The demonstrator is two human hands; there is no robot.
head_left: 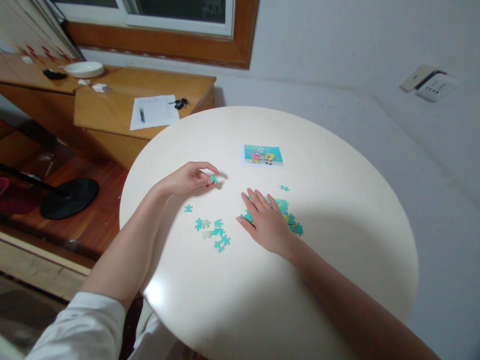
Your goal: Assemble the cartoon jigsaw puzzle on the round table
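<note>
My left hand [189, 178] pinches a small teal puzzle piece [213, 179] between thumb and fingers, just above the round white table [337, 280]. My right hand [264, 220] lies flat with fingers stretched out on a partly joined patch of puzzle [290, 220], covering much of it. Several loose teal pieces [213, 232] are scattered between my two hands, and one more single piece [284, 188] lies beyond my right hand. A small colourful reference picture [262, 155] lies farther back on the table.
A wooden desk [112, 107] stands at the back left with a sheet of paper [153, 111], a pen, keys [181, 103] and a white dish [84, 69]. A black round stand base [69, 197] sits on the wooden floor. White walls close in on the right.
</note>
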